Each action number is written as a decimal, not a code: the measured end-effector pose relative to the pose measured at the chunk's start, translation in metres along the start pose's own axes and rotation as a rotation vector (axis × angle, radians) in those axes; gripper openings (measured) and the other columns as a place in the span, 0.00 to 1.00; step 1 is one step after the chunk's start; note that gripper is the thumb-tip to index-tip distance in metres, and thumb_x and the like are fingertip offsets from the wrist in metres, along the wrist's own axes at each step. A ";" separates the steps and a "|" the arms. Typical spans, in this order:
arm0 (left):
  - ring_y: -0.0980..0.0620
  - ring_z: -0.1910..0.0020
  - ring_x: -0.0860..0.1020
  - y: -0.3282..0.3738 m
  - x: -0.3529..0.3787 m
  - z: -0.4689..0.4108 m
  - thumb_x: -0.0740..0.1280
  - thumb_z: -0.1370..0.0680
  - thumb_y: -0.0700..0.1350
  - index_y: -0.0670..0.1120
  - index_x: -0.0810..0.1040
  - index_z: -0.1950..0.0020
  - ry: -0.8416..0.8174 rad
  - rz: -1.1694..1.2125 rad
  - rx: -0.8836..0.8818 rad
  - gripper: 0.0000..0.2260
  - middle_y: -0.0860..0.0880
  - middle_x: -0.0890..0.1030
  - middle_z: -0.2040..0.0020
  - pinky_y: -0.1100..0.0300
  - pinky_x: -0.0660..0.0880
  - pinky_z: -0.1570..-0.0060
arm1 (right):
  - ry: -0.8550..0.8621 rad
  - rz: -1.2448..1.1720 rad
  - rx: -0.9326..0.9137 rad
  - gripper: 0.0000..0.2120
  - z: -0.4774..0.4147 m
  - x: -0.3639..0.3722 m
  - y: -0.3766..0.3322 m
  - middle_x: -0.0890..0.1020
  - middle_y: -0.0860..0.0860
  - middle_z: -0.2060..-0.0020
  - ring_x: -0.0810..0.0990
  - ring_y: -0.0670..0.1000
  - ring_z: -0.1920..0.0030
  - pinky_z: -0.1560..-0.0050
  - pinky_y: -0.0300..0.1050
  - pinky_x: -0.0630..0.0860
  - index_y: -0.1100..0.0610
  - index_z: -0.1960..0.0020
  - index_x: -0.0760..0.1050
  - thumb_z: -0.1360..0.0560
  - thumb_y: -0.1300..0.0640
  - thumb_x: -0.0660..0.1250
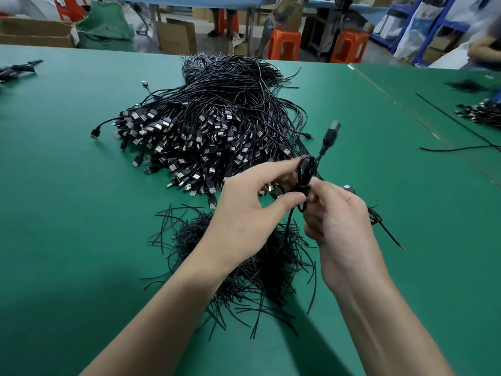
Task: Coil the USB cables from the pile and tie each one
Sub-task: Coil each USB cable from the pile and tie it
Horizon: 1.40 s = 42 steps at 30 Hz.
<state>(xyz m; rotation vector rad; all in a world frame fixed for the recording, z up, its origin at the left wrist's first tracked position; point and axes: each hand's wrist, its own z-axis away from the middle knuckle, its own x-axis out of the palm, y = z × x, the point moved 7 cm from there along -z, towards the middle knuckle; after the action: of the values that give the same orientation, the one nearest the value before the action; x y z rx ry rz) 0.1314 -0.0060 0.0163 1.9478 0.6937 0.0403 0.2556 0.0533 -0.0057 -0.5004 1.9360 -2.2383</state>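
A big pile of black USB cables [211, 126] lies on the green table [67, 185], plugs toward me. Nearer to me, a heap of short black tie wires [244, 267] sits under my forearms. Above the table I hold a small coiled black cable [306, 175] between both hands; its USB plug [332, 130] sticks up, blurred. My left hand [249, 213] pinches the coil with thumb and forefinger. The fingers of my right hand [336, 226] are curled round the coil's lower part, where a thin wire wraps it.
Loose cables lie to the right [458, 149], with more cable bundles at the far right [479, 115] and far left [19, 69]. Another person's arm [485, 47] shows at the upper right. Orange stools [284, 44] and cardboard boxes [176, 36] stand beyond the table's far edge.
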 end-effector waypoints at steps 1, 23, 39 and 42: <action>0.59 0.45 0.82 0.003 -0.001 0.000 0.75 0.24 0.37 0.51 0.84 0.37 0.001 -0.029 0.048 0.18 0.60 0.85 0.48 0.69 0.73 0.43 | -0.010 -0.010 0.005 0.20 0.000 0.001 0.001 0.60 0.44 0.76 0.56 0.46 0.74 0.73 0.39 0.57 0.51 0.69 0.66 0.18 0.58 0.62; 0.58 0.53 0.83 -0.016 -0.006 -0.002 0.79 0.26 0.42 0.54 0.75 0.30 -0.050 0.183 -0.126 0.27 0.53 0.86 0.55 0.66 0.75 0.47 | 0.049 0.204 -0.216 0.19 0.008 -0.003 -0.006 0.62 0.46 0.72 0.58 0.47 0.70 0.68 0.46 0.56 0.52 0.68 0.63 0.20 0.53 0.63; 0.50 0.53 0.79 0.022 -0.004 0.014 0.70 0.20 0.32 0.49 0.89 0.45 0.065 -0.436 0.573 0.13 0.48 0.82 0.52 0.56 0.73 0.53 | -0.244 -0.362 0.376 0.17 0.008 0.008 0.023 0.61 0.46 0.76 0.58 0.44 0.77 0.75 0.38 0.52 0.51 0.72 0.68 0.25 0.57 0.65; 0.52 0.51 0.79 0.017 -0.001 0.013 0.67 0.18 0.34 0.46 0.89 0.45 0.032 -0.383 0.530 0.12 0.48 0.82 0.50 0.60 0.73 0.51 | -0.259 -0.220 0.287 0.14 0.006 0.000 0.021 0.68 0.46 0.74 0.64 0.45 0.75 0.74 0.37 0.58 0.52 0.67 0.74 0.23 0.51 0.67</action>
<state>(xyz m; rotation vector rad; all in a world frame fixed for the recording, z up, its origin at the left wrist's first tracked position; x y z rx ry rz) 0.1423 -0.0226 0.0246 2.2743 1.1775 -0.3841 0.2552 0.0440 -0.0259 -0.9435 1.4671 -2.3837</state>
